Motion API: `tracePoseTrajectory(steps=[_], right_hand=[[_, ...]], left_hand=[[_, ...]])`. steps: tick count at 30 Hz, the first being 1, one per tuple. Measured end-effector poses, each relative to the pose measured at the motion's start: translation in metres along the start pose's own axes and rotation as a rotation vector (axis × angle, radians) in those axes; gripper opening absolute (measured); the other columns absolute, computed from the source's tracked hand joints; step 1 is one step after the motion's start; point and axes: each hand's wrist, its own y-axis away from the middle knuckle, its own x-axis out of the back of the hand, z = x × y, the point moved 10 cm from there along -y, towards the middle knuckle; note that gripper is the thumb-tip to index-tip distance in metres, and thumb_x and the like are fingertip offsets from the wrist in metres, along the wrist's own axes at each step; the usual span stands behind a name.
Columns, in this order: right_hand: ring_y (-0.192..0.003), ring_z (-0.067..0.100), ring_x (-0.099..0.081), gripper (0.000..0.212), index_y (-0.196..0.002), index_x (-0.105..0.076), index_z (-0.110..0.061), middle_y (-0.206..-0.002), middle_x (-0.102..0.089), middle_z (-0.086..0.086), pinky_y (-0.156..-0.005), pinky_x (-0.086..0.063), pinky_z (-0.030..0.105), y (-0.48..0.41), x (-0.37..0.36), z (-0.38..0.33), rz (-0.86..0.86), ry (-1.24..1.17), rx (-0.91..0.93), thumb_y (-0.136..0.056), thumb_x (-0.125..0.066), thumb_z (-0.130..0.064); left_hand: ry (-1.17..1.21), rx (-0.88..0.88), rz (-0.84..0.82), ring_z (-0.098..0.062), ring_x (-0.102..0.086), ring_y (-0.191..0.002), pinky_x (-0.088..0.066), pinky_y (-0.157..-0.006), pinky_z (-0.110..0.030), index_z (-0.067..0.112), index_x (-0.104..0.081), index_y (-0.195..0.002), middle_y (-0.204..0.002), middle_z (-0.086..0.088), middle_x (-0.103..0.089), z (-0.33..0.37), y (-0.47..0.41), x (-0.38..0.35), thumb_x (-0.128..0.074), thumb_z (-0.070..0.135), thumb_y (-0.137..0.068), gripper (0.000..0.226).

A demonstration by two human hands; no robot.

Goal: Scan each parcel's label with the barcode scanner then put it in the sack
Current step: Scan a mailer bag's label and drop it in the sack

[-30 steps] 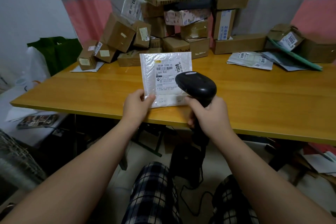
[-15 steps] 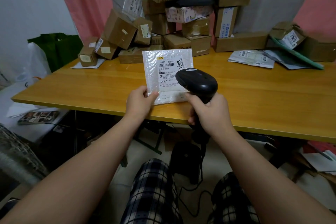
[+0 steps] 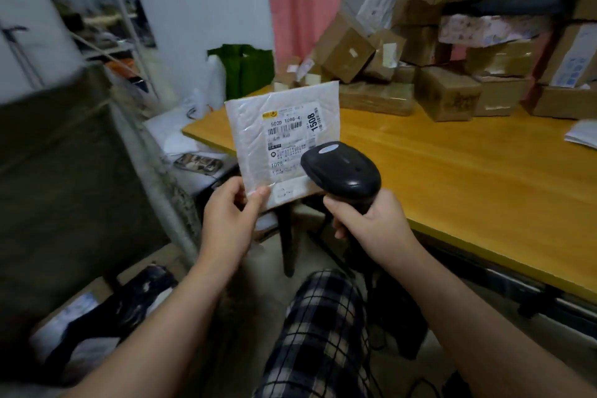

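Observation:
A white bubble-mailer parcel (image 3: 258,126) with a printed label marked 1508 stands upright off the table's left corner. My left hand (image 3: 231,220) pinches its lower left corner, thumb on the front. My right hand (image 3: 371,226) grips the handle of a black barcode scanner (image 3: 342,171), whose head sits just in front of the parcel's lower right part and covers some of the label. A large dark olive sack (image 3: 64,191) stands at the left, close to the parcel.
The wooden table (image 3: 468,171) fills the right side, with a heap of cardboard boxes (image 3: 445,52) at its back. A green bag (image 3: 248,68) stands behind the table's left end. Bags and papers lie on the floor at lower left. My checked trouser legs are below.
The view has swung left, bringing the sack into sight. The parcel and scanner have moved left with my hands, from over the table front to beyond its left corner.

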Motion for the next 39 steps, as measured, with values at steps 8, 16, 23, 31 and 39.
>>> tracePoseTrajectory(steps=[8, 16, 23, 31, 39], right_hand=[[-0.061, 0.015, -0.065, 0.03, -0.107, -0.06, -0.024, -0.082, -0.068, -0.002, -0.065, -0.056, 0.037, -0.012, -0.189, 0.009, -0.371, -0.07, -0.041, -0.08, -0.074, -0.028], [-0.085, 0.02, -0.067, 0.058, -0.112, -0.049, -0.044, -0.095, -0.068, -0.009, -0.081, -0.056, 0.045, -0.009, -0.275, 0.026, -0.49, 0.143, -0.041, -0.06, -0.065, -0.064], [-0.082, 0.024, -0.068, 0.035, -0.093, -0.049, -0.046, -0.096, -0.066, -0.009, -0.076, -0.057, 0.05, -0.029, -0.255, 0.047, -0.356, 0.118, -0.134, -0.066, -0.069, -0.056], [-0.054, 0.02, -0.064, 0.028, -0.095, -0.048, -0.038, -0.081, -0.067, 0.002, -0.061, -0.057, 0.04, -0.04, -0.198, 0.044, -0.226, 0.077, -0.133, -0.083, -0.072, -0.03], [-0.045, 0.017, -0.057, 0.029, -0.112, -0.053, -0.012, -0.064, -0.061, 0.01, -0.046, -0.049, 0.029, -0.045, -0.049, 0.007, 0.083, -0.015, -0.129, -0.089, -0.067, -0.022]], left_hand=[[-0.298, 0.167, 0.391, -0.023, -0.05, -0.064, -0.041, -0.06, -0.038, 0.007, -0.051, -0.07, -0.068, -0.011, -0.054, -0.097, 0.055, 0.205, -0.064, 0.022, -0.091, 0.028], [-0.855, 0.242, 0.174, -0.037, -0.056, -0.082, -0.045, -0.072, -0.043, 0.006, -0.06, -0.082, -0.083, -0.015, -0.057, -0.174, 0.042, 0.245, -0.062, 0.009, -0.085, 0.005], [-1.138, 0.341, -0.153, -0.033, -0.048, -0.114, -0.041, -0.09, -0.042, 0.01, -0.05, -0.118, -0.123, -0.011, -0.051, -0.21, -0.011, 0.172, -0.055, 0.028, -0.093, 0.031], [-0.893, 0.13, -0.089, -0.031, -0.044, -0.116, -0.035, -0.094, -0.042, 0.015, -0.05, -0.125, -0.125, -0.009, -0.052, -0.136, -0.031, 0.111, -0.048, 0.044, -0.095, 0.042], [-0.656, -0.14, -0.181, -0.028, -0.046, -0.116, -0.036, -0.094, -0.039, 0.017, -0.052, -0.123, -0.121, -0.005, -0.056, -0.009, -0.053, 0.003, -0.05, 0.04, -0.096, 0.036]])
